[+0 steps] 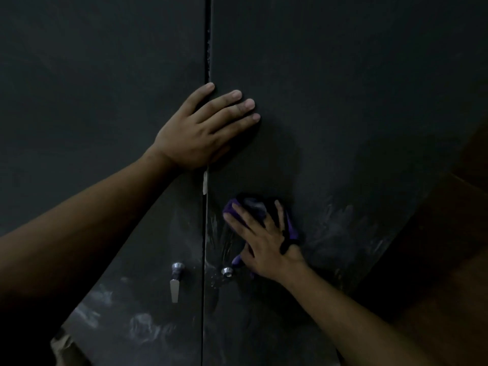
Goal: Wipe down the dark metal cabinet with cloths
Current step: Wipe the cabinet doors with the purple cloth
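Your right hand [264,241] lies flat on the purple cloth [233,207], fingers spread and straight, pressing it against the dark metal cabinet [343,101] rather than gripping it. The cloth is bunched under your palm and shows past your fingertips and along the outer edge of your hand. It looks soft, light and limp, so it will probably fold and creep out from under you unless your palm pins the middle of the wad. Gather the loose edges under your fingers before a long stroke. Your left hand [203,130] is also relaxed and flat, holding nothing, and bridges the seam [207,48] between the two doors above your wiping hand. The sheet metal looks stiff and smooth, though a thin door may give under pressure, so that brace seems sensible. Just below your right thumb sits a round lock [227,272], and beyond it, across the seam, a hanging handle [175,281]; both could snag the cloth. Pale smears [330,225] lie beside your right wrist.
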Demonstrator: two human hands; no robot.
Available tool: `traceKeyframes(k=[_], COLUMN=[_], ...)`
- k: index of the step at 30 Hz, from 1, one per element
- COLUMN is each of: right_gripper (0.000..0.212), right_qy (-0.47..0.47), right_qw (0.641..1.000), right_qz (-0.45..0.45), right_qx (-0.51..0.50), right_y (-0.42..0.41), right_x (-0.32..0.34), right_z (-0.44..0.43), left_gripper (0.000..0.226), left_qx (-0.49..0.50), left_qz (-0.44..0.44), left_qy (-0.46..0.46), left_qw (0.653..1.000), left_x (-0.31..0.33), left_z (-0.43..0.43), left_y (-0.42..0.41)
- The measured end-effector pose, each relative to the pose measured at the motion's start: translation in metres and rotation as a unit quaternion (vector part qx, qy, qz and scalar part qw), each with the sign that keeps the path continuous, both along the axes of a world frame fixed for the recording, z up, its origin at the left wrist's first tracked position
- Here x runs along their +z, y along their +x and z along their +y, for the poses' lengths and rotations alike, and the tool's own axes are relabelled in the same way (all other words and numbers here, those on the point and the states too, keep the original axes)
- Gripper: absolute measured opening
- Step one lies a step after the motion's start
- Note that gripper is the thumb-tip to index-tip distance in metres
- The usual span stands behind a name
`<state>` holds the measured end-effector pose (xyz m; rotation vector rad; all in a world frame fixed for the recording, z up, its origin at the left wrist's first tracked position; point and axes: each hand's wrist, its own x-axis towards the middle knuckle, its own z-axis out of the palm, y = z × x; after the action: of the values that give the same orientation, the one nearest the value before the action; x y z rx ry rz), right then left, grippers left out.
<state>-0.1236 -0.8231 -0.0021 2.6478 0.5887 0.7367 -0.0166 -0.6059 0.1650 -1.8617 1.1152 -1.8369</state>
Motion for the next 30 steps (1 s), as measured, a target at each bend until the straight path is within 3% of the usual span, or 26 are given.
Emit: traceKeyframes(k=[3, 9, 14, 16, 19, 21, 24, 28, 30], right_gripper=[0.088, 0.085, 0.07, 0.061, 0.078, 0.079, 0.072, 0.061, 0.059], right_qy=[-0.043, -0.015, -0.178, -0.201, -0.19, -0.128, 0.061, 0.188, 0.217], right_qw=[0.999, 0.999, 0.982, 0.975, 0.976, 0.986, 0.988, 0.974, 0.966], right_qz=[-0.015, -0.039, 0.032, 0.067, 0.069, 0.017, -0.04, -0.122, -0.142], right_qx=[0.028, 0.026, 0.045, 0.063, 0.074, 0.11, 0.134, 0.03, -0.002], right_y=[0.007, 0.009, 0.014, 0.013, 0.014, 0.015, 0.01, 0.001, -0.002], right_x=[-0.006, 0.001, -0.017, -0.022, -0.028, -0.024, 0.01, 0.053, 0.061], right_z=[-0.002, 0.012, 0.026, 0.031, 0.029, 0.019, 0.009, -0.007, -0.013], left_gripper=[0.052, 0.05, 0.05, 0.05, 0.05, 0.05, 0.049, 0.05, 0.052], left_qx=[0.0, -0.002, -0.001, 0.0, 0.006, 0.008, 0.01, 0.01, -0.003], left_qz=[0.004, 0.001, -0.003, -0.002, 0.003, 0.002, 0.003, 0.042, 0.108], left_qy=[0.001, -0.004, -0.007, -0.002, 0.0, 0.0, -0.003, 0.014, -0.004], left_qw=[1.0, 1.0, 1.0, 1.0, 1.0, 1.0, 1.0, 0.999, 0.994], left_x=[0.0, 0.0, 0.0, 0.0, 0.001, 0.001, 0.0, 0.002, -0.001], left_z=[-0.001, 0.0, -0.002, -0.001, 0.001, 0.0, -0.001, 0.003, 0.0], left_y=[0.0, -0.001, -0.001, -0.001, -0.002, -0.003, -0.004, -0.004, -0.012])
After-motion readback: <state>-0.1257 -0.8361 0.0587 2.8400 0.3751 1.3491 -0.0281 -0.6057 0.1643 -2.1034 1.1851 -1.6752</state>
